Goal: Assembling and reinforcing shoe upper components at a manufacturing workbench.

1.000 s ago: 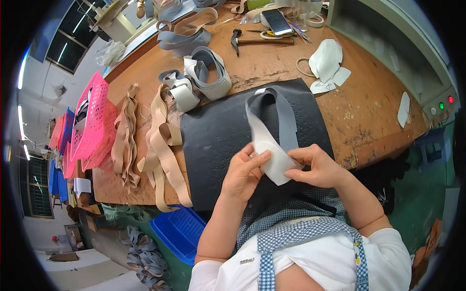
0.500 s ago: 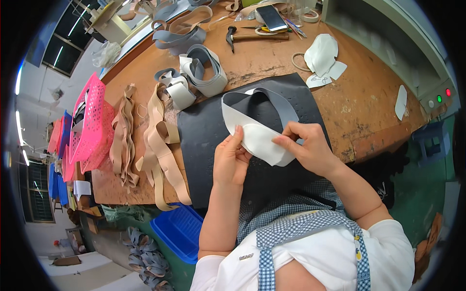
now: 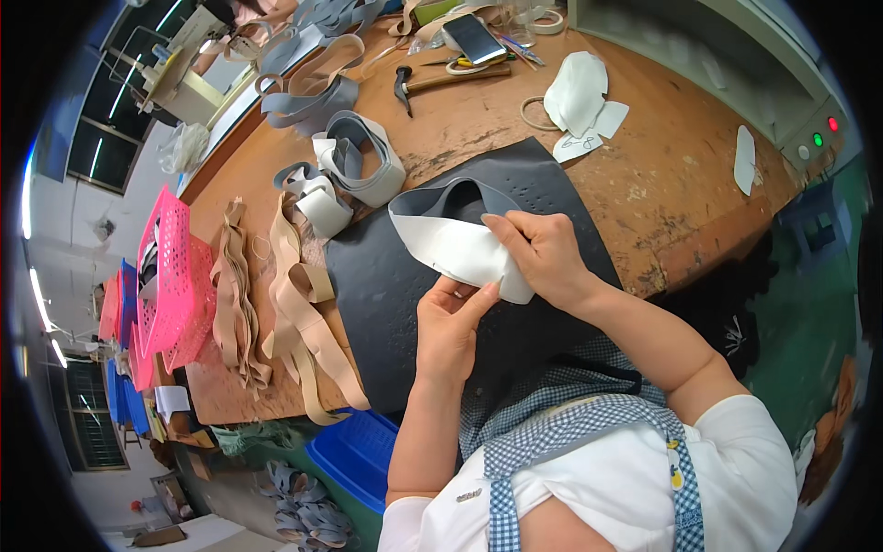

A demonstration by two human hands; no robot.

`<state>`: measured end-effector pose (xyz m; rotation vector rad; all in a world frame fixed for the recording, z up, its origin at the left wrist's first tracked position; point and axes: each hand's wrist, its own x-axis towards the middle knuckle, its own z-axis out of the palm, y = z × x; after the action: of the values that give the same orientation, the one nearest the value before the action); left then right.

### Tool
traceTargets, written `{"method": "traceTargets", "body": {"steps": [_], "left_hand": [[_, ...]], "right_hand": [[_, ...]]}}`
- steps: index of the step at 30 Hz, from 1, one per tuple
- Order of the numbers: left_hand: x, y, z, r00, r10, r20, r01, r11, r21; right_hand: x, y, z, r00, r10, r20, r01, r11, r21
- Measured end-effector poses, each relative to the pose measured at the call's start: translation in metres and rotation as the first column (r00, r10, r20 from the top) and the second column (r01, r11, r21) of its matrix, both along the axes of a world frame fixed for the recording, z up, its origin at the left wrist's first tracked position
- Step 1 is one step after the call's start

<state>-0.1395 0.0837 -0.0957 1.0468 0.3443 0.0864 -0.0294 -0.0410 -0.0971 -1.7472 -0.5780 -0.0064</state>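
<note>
A curved strip, white on one face and grey on the other, is held in a loop above a black mat. My left hand pinches its lower edge between thumb and fingers. My right hand grips the strip's right end, thumb lying on the white face. Similar grey-and-white strips stand coiled in a roll beyond the mat's left corner, with a smaller coil beside it. What my fingers do behind the strip is hidden.
Beige strips lie left of the mat. Farther back are a hammer, a phone and white cut pieces. A pink basket stands at the left; a blue crate sits below the table edge.
My left hand has shifted down to the strip's lower edge, and my right hand has turned and moved slightly up and left. The whole view has swung a little.
</note>
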Motion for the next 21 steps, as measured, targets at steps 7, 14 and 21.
{"method": "traceTargets", "body": {"steps": [7,14,21], "left_hand": [[0.002,-0.017,-0.001,0.970,0.241,0.021,-0.242,0.965,0.102],[-0.006,0.011,-0.002,0.953,0.304,-0.006,-0.304,0.952,-0.031],[-0.011,0.035,-0.032,0.976,0.212,0.044,-0.179,0.903,-0.390]], "right_hand": [[-0.003,0.017,-0.007,0.994,-0.062,0.087,0.065,0.997,-0.029],[0.003,0.014,0.003,0.735,0.404,-0.545,-0.312,0.915,0.257],[-0.012,-0.002,-0.012,0.882,0.329,-0.336,-0.312,0.944,0.105]]}}
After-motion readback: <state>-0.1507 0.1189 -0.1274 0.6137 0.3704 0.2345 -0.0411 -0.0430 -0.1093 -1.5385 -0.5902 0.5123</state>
